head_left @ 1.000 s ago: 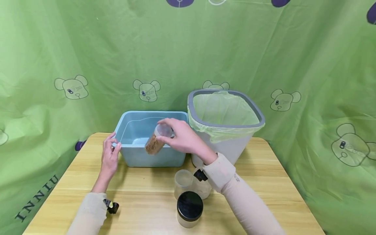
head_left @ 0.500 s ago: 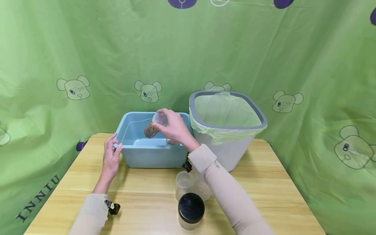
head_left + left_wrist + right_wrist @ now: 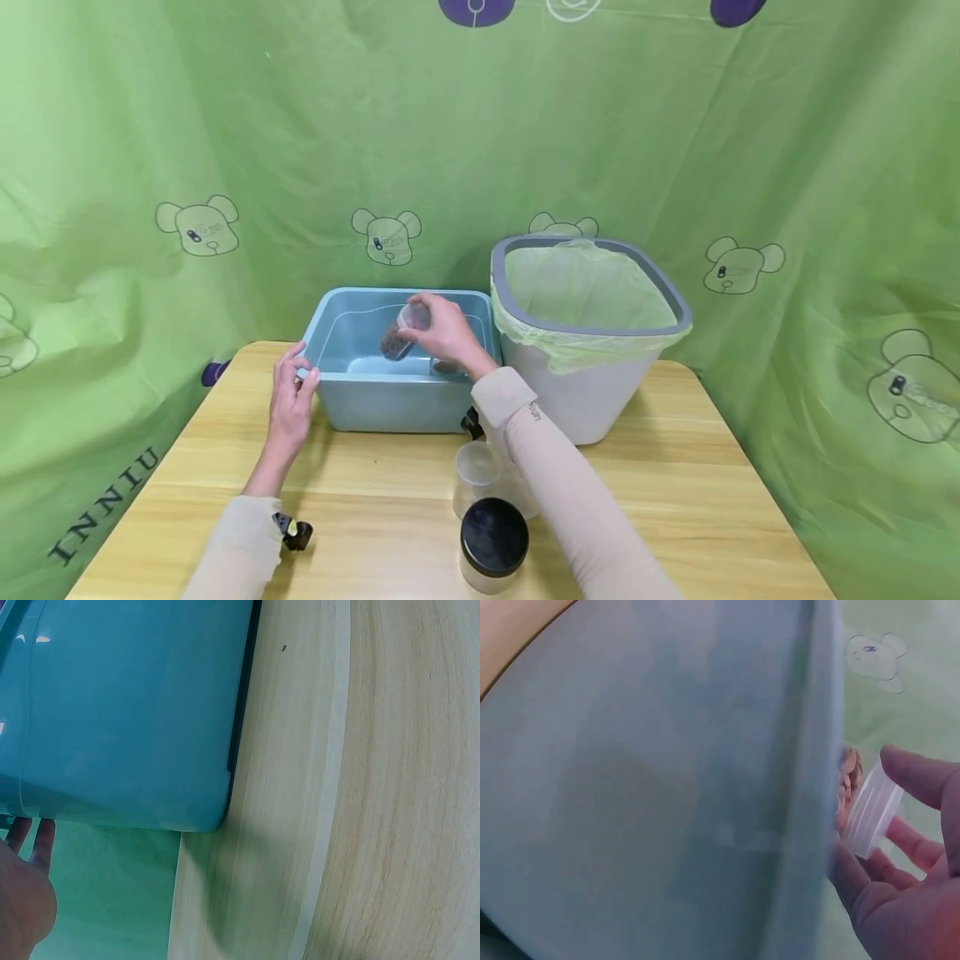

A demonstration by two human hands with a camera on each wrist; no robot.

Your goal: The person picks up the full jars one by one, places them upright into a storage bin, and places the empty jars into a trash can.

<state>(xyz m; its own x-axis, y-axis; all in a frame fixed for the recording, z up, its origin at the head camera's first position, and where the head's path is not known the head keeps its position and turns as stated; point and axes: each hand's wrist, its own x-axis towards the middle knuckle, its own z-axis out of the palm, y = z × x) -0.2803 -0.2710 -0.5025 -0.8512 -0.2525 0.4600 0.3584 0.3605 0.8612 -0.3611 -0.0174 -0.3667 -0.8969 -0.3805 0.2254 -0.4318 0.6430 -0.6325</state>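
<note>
At the left front corner of the blue plastic basin, my left hand holds the rim, thumb toward the front side. The left wrist view shows its fingers against the basin's outer side. My right hand grips a small clear jar by its translucent lid end, tilted inside the basin's opening. Brown pieces fill the jar's lower part. In the right wrist view the ribbed lid sits between thumb and fingers, and the basin wall hides most of the jar. Another clear container with brown contents lies in the basin.
A white bin with a grey rim and green liner bag stands right of the basin. On the table are a black-lidded jar and clear containers, partly hidden by the right forearm. A green curtain hangs behind.
My right hand has carried the jar from above the basin's front rim back and down into the basin. The left hand stays at the corner. The head view has shifted slightly.
</note>
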